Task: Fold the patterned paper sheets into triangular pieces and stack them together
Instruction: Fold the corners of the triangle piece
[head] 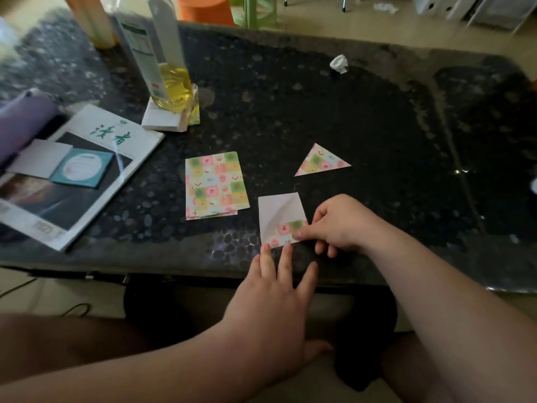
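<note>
- Head view: our right hand (337, 225) pinches the turned-up patterned corner of the sheet (279, 212) at the near edge of the table (377, 112); straight fingers of our left hand (279, 289) pin its near edge.
- We judge it light, thin, slippery: grip corners, crease gently.

We see a dark, spotty table (290, 112) on a pale floor (319, 21). Behind it stand an orange stool (203, 8) and a green stool (258, 10).

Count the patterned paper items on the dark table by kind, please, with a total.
Folded patterned paper triangle: 1
White-backed patterned sheet being folded: 1
Loose pile of flat patterned sheets: 1
Paper pile under the yellow oil bottle: 1
Total: 4
</note>
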The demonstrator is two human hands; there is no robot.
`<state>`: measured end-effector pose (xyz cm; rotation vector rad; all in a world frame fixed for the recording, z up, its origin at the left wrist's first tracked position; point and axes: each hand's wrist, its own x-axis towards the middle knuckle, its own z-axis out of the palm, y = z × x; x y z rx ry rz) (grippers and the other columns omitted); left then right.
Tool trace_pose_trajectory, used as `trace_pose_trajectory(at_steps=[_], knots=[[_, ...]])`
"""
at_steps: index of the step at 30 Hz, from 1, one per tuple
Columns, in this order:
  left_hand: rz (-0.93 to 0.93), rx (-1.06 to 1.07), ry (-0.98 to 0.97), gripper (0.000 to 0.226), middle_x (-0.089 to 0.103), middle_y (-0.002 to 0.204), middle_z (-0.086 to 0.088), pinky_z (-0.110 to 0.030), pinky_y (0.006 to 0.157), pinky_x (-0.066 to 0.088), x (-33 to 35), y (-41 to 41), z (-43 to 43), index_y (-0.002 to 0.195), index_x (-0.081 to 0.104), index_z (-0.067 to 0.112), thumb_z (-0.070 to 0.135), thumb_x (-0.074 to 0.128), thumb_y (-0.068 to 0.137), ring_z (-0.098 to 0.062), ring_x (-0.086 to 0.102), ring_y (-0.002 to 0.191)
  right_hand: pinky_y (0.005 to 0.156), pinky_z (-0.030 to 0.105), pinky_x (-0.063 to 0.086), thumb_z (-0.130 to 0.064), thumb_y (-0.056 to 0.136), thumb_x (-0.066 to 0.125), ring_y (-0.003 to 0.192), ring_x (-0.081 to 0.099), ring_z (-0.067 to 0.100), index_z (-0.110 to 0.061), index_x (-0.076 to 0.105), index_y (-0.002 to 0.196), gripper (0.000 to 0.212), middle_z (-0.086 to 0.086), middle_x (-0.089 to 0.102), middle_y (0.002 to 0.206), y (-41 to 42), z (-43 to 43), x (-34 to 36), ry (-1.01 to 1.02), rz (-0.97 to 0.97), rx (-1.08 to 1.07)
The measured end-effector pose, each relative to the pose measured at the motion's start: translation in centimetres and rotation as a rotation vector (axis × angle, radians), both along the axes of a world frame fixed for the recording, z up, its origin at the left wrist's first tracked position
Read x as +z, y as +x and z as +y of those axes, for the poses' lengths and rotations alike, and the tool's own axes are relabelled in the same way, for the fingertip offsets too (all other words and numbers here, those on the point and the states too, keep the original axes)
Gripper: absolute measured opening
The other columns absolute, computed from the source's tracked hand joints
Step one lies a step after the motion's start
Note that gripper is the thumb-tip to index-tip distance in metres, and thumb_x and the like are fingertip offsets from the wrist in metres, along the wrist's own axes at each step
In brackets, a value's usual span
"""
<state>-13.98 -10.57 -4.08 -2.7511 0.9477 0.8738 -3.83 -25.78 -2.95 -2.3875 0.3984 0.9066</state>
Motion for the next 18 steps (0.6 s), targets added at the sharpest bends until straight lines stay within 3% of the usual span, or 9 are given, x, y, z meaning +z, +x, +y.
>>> trace_pose_trajectory(at_steps=[3,4,6,8,10,14,18], knots=[[0.024,0.052,-0.053,0.101,-0.004,0.169,-0.022,-0.056,0.124,0.016,1.1,0.8,0.3,0.16,-0.015,0.029,0.082,0.037,0.09,-0.049,0.0,0.154,0.064,0.032,0.051,-0.052,0.081,0.083,0.046,0.059,0.011,-0.016,0.071,0.091,0.039,-0.001,0.074,0.062,0.2,0.3,0.1,-0.058,0.038,0.014],[0.031,0.082,-0.08,0.094,0.014,0.167,-0.02,-0.056,0.119,0.03,1.7,1.2,0.4,0.159,-0.005,0.032,0.079,0.041,0.091,-0.046,0.018,0.152,0.064,0.031,0.05,-0.052,0.081,0.083,0.047,0.059,0.012,-0.015,0.071,0.092,0.041,-0.001,0.074,0.063,0.3,0.1,0.2,-0.07,0.056,0.019],[0.003,0.21,-0.196,0.068,0.054,0.14,-0.005,-0.047,0.098,0.054,2.7,2.2,1.6,0.146,0.028,0.035,0.072,0.047,0.093,-0.029,0.056,0.125,0.06,0.03,0.047,-0.05,0.08,0.084,0.049,0.059,0.014,-0.012,0.071,0.094,0.043,0.002,0.075,0.067,0.5,-0.7,0.4,-0.075,0.096,0.011],[-0.058,0.36,-0.3,0.049,0.061,0.12,0.01,-0.033,0.09,0.055,3.4,3.7,3.6,0.131,0.047,0.035,0.068,0.049,0.094,-0.012,0.059,0.106,0.057,0.028,0.047,-0.049,0.079,0.085,0.051,0.06,0.015,-0.012,0.071,0.094,0.042,0.004,0.078,0.073,0.8,-1.6,0.7,-0.084,0.136,-0.015],[-0.144,0.399,-0.315,0.044,0.058,0.121,0.014,-0.026,0.095,0.047,3.7,5.2,5.0,0.13,0.055,0.035,0.064,0.049,0.097,-0.007,0.052,0.11,0.055,0.027,0.048,-0.048,0.078,0.086,0.054,0.062,0.016,-0.014,0.071,0.094,0.04,0.007,0.079,0.078,1.0,-2.2,0.8,-0.094,0.16,-0.038],[-0.174,0.233,-0.257,0.054,0.055,0.128,0.008,-0.033,0.104,0.043,2.6,5.1,3.7,0.147,0.043,0.037,0.063,0.041,0.1,-0.013,0.049,0.118,0.049,0.024,0.046,-0.046,0.08,0.085,0.051,0.062,0.015,-0.014,0.071,0.092,0.037,0.006,0.078,0.072,0.9,-2.4,0.4,-0.078,0.144,-0.039],[-0.176,0.144,-0.081,0.075,0.059,0.135,-0.002,-0.042,0.099,0.043,0.7,3.6,1.7,0.158,0.026,0.029,0.074,0.03,0.098,-0.025,0.053,0.121,0.048,0.023,0.045,-0.043,0.082,0.085,0.048,0.063,0.015,-0.014,0.067,0.086,0.035,0.006,0.076,0.068,0.9,-2.4,0.1,-0.057,0.137,-0.036]])
